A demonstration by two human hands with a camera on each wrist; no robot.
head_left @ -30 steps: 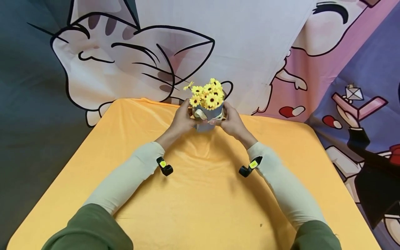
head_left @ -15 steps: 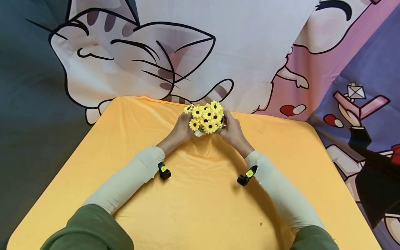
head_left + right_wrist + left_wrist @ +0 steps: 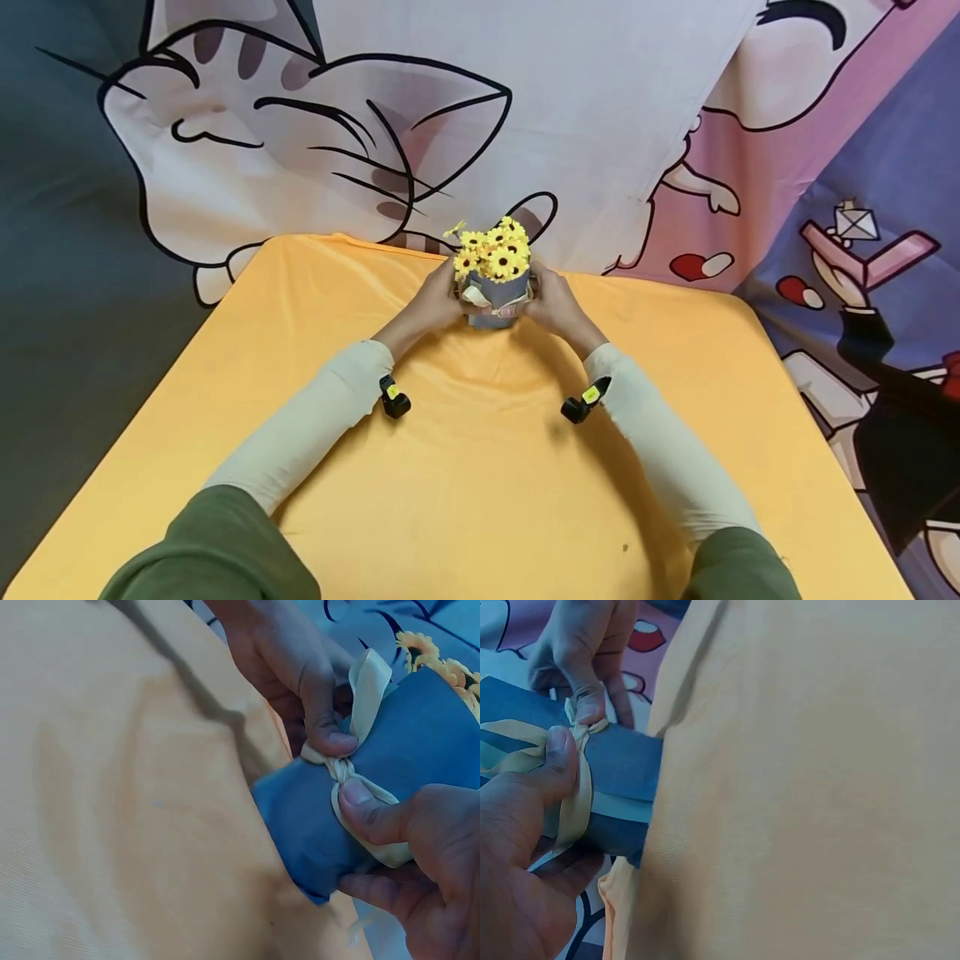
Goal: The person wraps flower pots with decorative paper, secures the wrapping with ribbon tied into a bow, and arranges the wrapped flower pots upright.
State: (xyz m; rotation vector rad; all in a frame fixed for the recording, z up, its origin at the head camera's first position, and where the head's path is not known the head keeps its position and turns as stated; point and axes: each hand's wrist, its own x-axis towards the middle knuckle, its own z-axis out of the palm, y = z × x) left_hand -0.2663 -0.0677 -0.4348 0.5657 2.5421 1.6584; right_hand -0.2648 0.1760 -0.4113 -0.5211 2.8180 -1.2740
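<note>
A bunch of yellow artificial daisies [image 3: 495, 250] with dark centres stands in a blue-grey paper-wrapped pot [image 3: 491, 320] near the table's far edge. Round its middle runs a cream ribbon [image 3: 576, 802], tied in a bow with its knot [image 3: 341, 769] facing the person. My left hand [image 3: 437, 298] grips the pot from the left, its thumb on the ribbon by the knot. From the right, my right hand [image 3: 555, 302] holds it likewise, thumb pressed beside the knot. Fingers behind the pot are mostly hidden. Whether the pot's base touches the table cannot be told.
A yellow-orange cloth [image 3: 480, 483] covers the table, with soft wrinkles in front of the pot. Behind it hangs a curtain with a cartoon cat [image 3: 300, 142]. A small wrist camera [image 3: 393, 398] sits on the left sleeve, another camera [image 3: 585, 402] on the right.
Half a second ago the flower tops faced the head camera and hid the pot. Now the pot is tipped back, showing its front and ribbon. Both hands keep their hold.
</note>
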